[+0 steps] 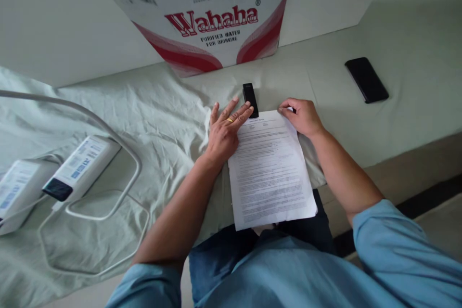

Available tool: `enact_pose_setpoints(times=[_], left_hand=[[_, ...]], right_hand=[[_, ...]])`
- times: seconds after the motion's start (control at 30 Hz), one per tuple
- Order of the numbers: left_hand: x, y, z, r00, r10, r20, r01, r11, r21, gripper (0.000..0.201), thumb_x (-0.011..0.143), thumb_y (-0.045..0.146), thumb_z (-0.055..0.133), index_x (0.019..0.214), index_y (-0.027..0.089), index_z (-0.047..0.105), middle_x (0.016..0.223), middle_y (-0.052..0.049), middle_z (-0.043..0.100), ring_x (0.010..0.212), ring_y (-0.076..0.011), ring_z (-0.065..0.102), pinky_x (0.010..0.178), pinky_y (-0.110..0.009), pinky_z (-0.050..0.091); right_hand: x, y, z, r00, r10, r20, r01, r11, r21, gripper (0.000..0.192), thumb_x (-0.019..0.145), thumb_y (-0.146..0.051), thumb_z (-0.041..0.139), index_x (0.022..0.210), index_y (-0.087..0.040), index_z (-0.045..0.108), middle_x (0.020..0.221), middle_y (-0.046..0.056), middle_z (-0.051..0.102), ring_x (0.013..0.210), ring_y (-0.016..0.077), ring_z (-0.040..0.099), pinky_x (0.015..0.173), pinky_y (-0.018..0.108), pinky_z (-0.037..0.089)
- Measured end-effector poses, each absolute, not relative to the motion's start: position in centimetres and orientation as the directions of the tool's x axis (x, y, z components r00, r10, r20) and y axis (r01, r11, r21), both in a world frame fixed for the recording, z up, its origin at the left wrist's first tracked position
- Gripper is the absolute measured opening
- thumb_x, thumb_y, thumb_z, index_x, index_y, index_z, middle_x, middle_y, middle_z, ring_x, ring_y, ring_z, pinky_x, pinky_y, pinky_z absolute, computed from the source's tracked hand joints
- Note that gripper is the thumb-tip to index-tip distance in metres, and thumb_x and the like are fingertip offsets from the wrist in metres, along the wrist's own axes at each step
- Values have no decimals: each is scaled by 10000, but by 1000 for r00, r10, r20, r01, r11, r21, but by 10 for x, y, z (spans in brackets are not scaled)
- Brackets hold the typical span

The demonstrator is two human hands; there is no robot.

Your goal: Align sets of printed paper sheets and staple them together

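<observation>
While the left hand (224, 131) lies flat with fingers spread on the upper left corner of the printed sheets (271, 171), the right hand (303, 116) curls its fingers together at the upper right corner, touching the paper's edge; whether it pinches that corner cannot be told. The sheets rest on a pale green cloth (162, 106), their lower end overhanging the person's lap. A small black stapler (250, 99) lies just beyond the left fingertips, touching the top edge of the paper. The paper appears light, thin and limp, likely to slide on the cloth and to crease if gripped hard; corners or edges offer the best hold. Beyond stand a Wahaha carton (212, 14), a black phone (366, 79) and two power adapters (54, 178).
</observation>
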State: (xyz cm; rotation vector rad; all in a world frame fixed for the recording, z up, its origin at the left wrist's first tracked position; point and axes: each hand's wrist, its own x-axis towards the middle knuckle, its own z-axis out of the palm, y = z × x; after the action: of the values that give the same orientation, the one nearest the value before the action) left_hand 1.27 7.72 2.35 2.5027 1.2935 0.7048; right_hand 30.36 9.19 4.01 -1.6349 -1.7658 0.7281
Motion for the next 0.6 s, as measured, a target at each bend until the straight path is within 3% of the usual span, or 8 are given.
enact_pose_setpoints(times=[0.23, 0.37, 0.47, 0.57, 0.6], left_hand=[[24, 67, 33, 404, 871, 281, 744, -491, 452, 811, 904, -48, 479, 1547, 398, 690, 1622, 9, 678, 1678, -281, 473, 1426, -736, 8], [28, 68, 31, 371, 873, 316, 726, -485, 487, 783, 906, -42, 489, 1514, 395, 720, 1593, 9, 706, 1662, -304, 497, 1413, -768, 10], [23, 73, 22, 373, 854, 361, 661, -518, 542, 736, 920, -2, 515, 1525, 365, 716, 1613, -8, 698, 1655, -303, 506, 1421, -738, 119], [13, 80, 10, 337, 842, 422, 483, -539, 690, 522, 1007, 161, 580, 1490, 274, 742, 1591, -69, 723, 1630, -303, 537, 1395, -630, 328], [11, 82, 7, 252, 869, 426, 426, -495, 757, 453, 1026, 250, 637, 1463, 255, 755, 1562, -89, 743, 1602, -306, 568, 1370, -584, 389]], right_hand=[[304, 92, 38, -44, 995, 88, 630, 96, -771, 206, 926, -386, 707, 879, -219, 818, 761, 18, 741, 663, 166, 553, 729, 347, 431], [309, 94, 40, -103, 994, 26, 592, 82, -802, 297, 888, -504, 768, 905, -218, 849, 715, 7, 710, 639, 156, 522, 683, 339, 401], [317, 95, 45, -183, 982, -37, 559, 73, -826, 323, 839, -538, 819, 898, -223, 857, 745, 13, 737, 675, 163, 557, 680, 333, 407], [322, 94, 53, -286, 956, -69, 469, 77, -880, 326, 816, -555, 844, 862, -232, 844, 831, 24, 789, 741, 177, 623, 713, 333, 450], [323, 93, 56, -331, 940, -78, 429, 77, -900, 335, 809, -566, 854, 854, -234, 840, 846, 25, 796, 758, 181, 639, 723, 333, 465]])
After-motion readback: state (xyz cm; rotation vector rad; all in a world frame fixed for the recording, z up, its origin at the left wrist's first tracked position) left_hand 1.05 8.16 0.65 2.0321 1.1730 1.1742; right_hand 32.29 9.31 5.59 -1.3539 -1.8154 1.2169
